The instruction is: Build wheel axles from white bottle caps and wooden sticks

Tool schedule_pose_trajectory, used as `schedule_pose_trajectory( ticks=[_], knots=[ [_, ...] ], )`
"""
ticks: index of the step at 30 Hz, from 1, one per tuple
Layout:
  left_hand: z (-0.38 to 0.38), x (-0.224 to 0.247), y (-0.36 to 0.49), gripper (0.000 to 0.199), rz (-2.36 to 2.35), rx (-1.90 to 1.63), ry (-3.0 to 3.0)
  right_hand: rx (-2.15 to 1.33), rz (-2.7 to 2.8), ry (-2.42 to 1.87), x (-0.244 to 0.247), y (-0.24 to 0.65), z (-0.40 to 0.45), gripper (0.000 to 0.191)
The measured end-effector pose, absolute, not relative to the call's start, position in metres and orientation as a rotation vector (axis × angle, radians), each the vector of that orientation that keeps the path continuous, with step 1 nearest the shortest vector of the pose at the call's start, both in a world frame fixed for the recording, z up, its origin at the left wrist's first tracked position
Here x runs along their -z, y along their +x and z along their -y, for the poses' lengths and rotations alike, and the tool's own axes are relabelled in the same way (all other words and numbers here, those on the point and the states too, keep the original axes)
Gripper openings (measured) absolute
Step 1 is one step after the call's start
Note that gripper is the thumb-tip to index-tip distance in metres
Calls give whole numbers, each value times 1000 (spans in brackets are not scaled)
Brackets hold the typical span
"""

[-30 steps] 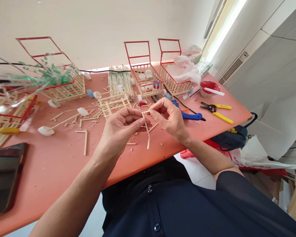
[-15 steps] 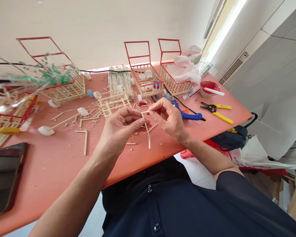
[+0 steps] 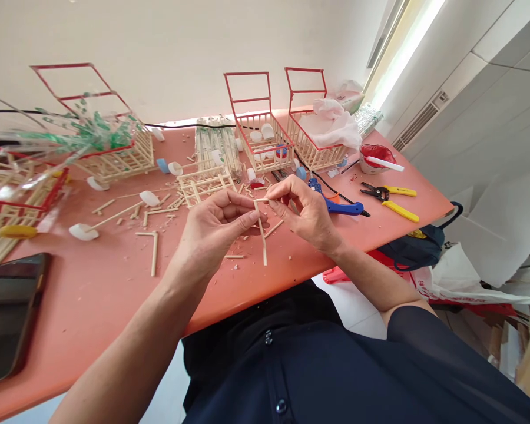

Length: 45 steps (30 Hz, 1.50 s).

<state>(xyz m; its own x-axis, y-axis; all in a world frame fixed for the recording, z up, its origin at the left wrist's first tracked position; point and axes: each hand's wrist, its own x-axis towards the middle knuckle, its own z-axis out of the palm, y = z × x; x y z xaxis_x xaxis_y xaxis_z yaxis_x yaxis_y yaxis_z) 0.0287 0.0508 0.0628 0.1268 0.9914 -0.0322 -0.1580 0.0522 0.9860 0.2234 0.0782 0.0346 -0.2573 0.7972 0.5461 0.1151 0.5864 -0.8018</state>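
Observation:
Between my hands is a thin pale wooden stick piece [image 3: 261, 228], bent in an L with a short top arm and a long arm hanging down. My left hand [image 3: 221, 227] pinches the long arm near the corner between thumb and fingers. The end of the short arm is pinched by my right hand [image 3: 302, 212]. Below lie loose stick offcuts [image 3: 235, 257] on the pink tabletop. Another L-shaped stick piece [image 3: 154, 253] rests left of my left hand. Just behind my hands is a stick frame [image 3: 207, 185].
Behind stand small stick carts with red handles [image 3: 247, 100]. A blue glue gun [image 3: 344, 208], yellow-handled wire strippers [image 3: 400, 206] and a cup of red paint [image 3: 377, 159] are at right. A phone [image 3: 11, 312] lies at left. White discs on a stick [image 3: 115, 218] sit left of centre.
The long arm of the L-shaped stick piece has swung slightly to the left at its lower end. Both hands keep their pinch in nearly the same place.

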Motion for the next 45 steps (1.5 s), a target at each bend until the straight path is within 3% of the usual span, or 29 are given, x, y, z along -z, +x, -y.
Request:
schedule_pose_trajectory(
  ticks=[19, 45],
  knots=[
    [-53, -64, 29, 31, -1066, -1164, 1209, -755, 1773, -760, -39, 226, -78, 20],
    [-52, -66, 31, 30, -1110, -1182, 1235, -565, 1809, -770, -38, 224, -78, 7]
  ],
)
